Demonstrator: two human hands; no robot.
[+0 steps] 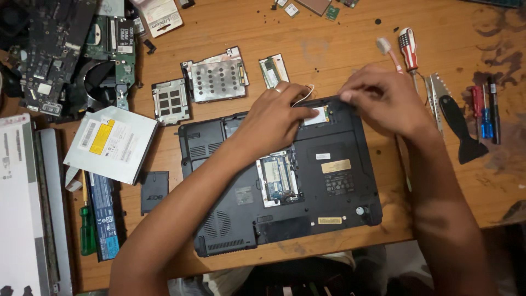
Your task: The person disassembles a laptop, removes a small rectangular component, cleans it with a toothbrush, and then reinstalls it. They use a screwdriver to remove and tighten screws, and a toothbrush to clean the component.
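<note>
My laptop base (279,181) lies upside down on the wooden tabletop (329,33), its open bay showing a small card (316,115). My left hand (274,120) rests curled on that card; my right hand (383,101) pinches something too blurred to make out at the rim

Yellow rectangular label (102,137) on the optical drive (112,143) (left) — gold sticker (335,166) on the laptop base (329,192).

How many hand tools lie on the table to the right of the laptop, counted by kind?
Screwdrivers: 3, one striped, one red, one blue
Toothbrush: 1
Tweezers: 1
Black scraper: 1
Pen-like black tool: 1
Total: 7
</note>
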